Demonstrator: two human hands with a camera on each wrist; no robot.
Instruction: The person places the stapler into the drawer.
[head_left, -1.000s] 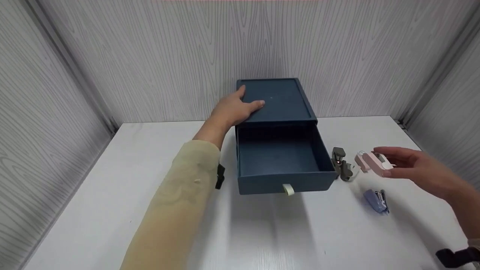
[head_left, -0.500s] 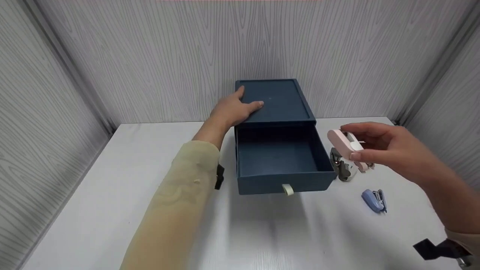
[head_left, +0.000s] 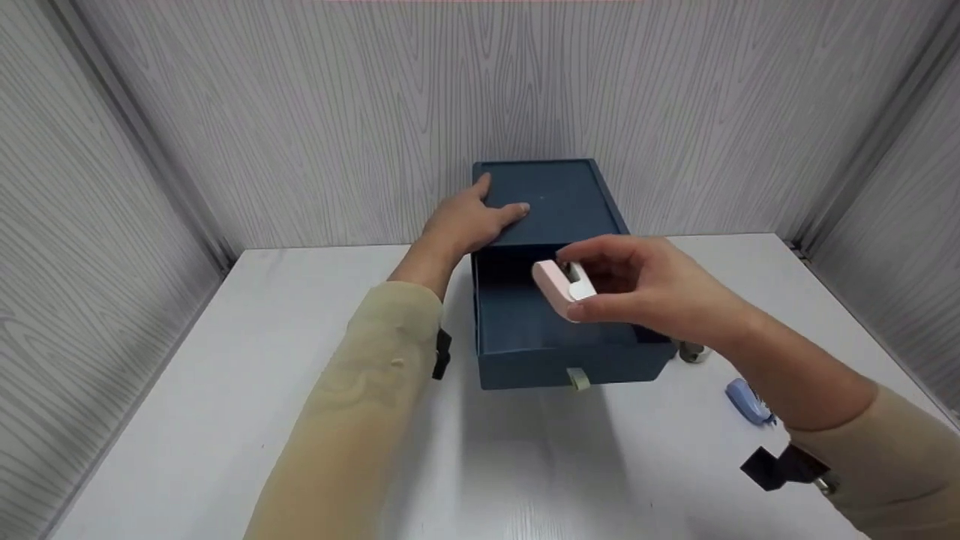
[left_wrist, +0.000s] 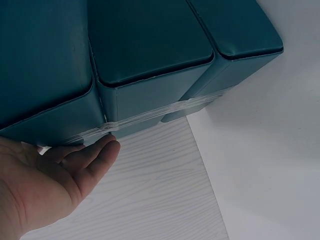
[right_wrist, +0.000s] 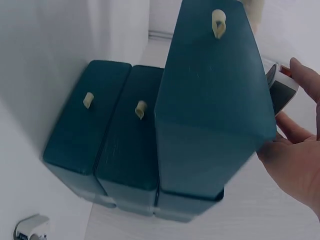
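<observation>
Right hand holding a small pink stapler over the pulled-out drawer of a dark teal drawer box.

The right hand (head_left: 645,289) is pinching the smooth, rounded pink plastic stapler (head_left: 561,287) between thumb and curled fingers, just above the open drawer (head_left: 525,334), a matte rectangular tray with a pale fabric pull tab (head_left: 577,379). The left hand (head_left: 469,217) is lying flat, fingers straight, on the top of the dark teal box-shaped drawer unit (head_left: 562,199), which is standing on the smooth white surface (head_left: 225,360) against a grey wood-grain wall (head_left: 337,112). A small blue stapler (head_left: 746,401) is lying on the surface near the right forearm, well apart from the drawer.
</observation>
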